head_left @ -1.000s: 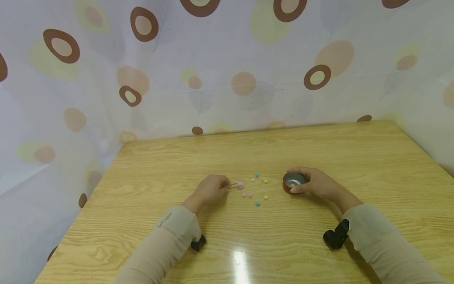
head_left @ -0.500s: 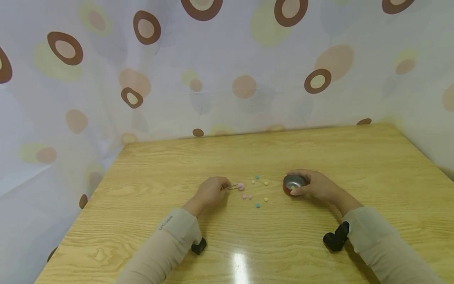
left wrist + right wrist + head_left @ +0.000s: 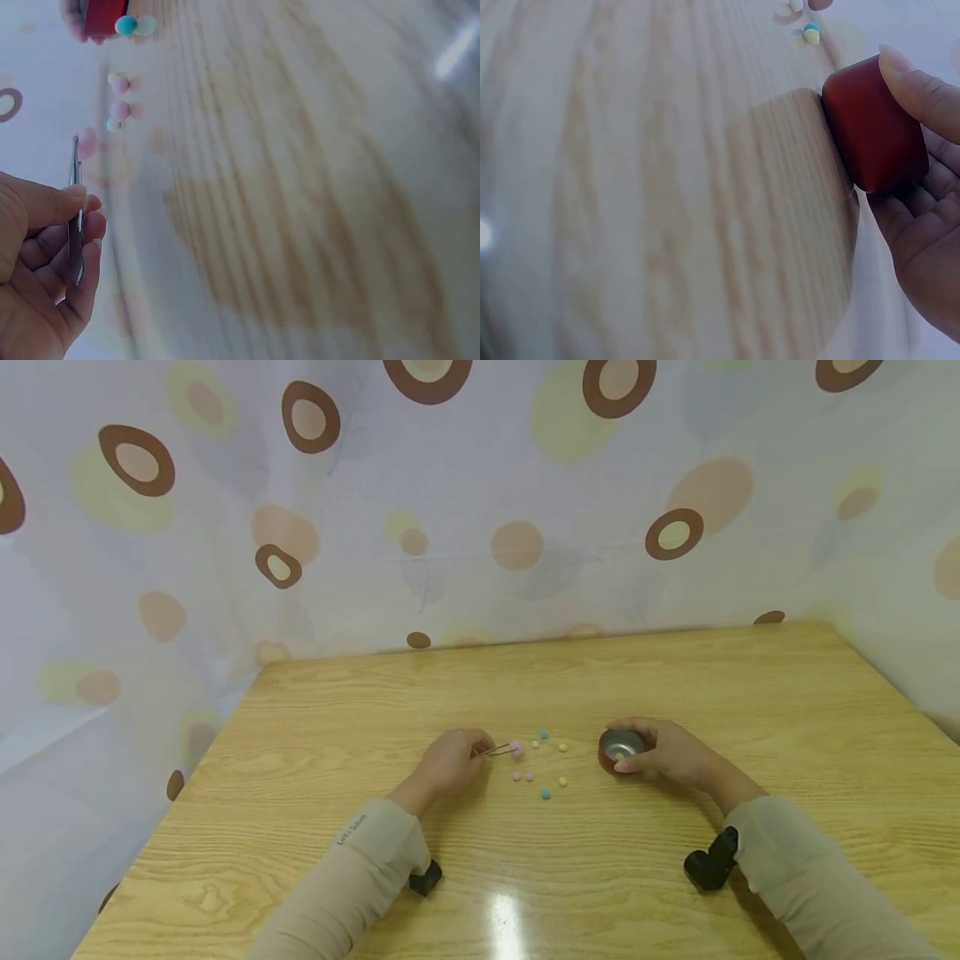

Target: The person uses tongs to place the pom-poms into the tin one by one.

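Note:
My left hand point(image 3: 452, 762) pinches metal tweezers point(image 3: 76, 225) between thumb and fingers. At the tweezers' tips is a pink ball point(image 3: 516, 747), held above the table in the left wrist view. My right hand point(image 3: 671, 752) grips a small bowl point(image 3: 874, 124), red outside and silvery metal inside, standing on the table. A yellow ball point(image 3: 619, 757) shows inside the bowl beside the thumb. Between the hands lie several small balls: pink balls point(image 3: 522, 777), yellow balls point(image 3: 562, 747), blue balls point(image 3: 545, 794) and a whitish ball point(image 3: 536, 745).
The wood-grain table point(image 3: 360, 718) spreads under both hands. A patterned white cloth point(image 3: 465, 485) hangs behind its far edge and along the sides. Black wrist cameras point(image 3: 426, 878) sit at both sleeve cuffs.
My left hand has shifted slightly right and up, carrying the tweezers and pink ball off toward the whitish ball. My right hand and the bowl have stayed put.

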Tool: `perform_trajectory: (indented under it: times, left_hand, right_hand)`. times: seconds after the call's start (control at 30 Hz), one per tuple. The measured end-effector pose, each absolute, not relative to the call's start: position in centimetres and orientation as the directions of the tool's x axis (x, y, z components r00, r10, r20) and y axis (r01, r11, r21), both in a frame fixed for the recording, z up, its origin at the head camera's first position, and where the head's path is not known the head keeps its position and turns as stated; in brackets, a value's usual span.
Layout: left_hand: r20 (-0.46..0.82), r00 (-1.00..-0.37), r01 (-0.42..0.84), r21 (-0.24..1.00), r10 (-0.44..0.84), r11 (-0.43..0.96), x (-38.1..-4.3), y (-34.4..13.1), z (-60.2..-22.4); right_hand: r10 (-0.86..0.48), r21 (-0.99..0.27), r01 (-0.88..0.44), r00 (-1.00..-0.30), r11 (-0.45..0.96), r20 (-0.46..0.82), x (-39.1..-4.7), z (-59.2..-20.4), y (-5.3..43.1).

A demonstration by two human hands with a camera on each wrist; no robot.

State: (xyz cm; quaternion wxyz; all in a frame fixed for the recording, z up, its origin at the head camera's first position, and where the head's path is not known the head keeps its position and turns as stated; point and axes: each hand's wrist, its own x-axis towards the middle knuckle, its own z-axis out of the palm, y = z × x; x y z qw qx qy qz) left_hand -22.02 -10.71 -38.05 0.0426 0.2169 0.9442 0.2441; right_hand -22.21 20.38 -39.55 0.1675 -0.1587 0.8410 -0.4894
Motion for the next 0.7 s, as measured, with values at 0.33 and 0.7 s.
perform_trajectory:
  times: [0.33, 0.7]
  left_hand:
    - [0.003, -0.906, 0.365, 0.511, 0.423, 0.778, -22.1, -9.1, -37.6]
    - [0.016, -0.893, 0.380, 0.559, 0.449, 0.737, -22.3, -7.4, -37.5]
  right_hand:
    - [-0.432, -0.850, -0.130, -0.894, 0.510, -0.122, -22.4, -39.3, 20.8]
    - [-0.427, -0.867, -0.105, -0.895, 0.487, -0.132, -22.5, -39.5, 20.5]
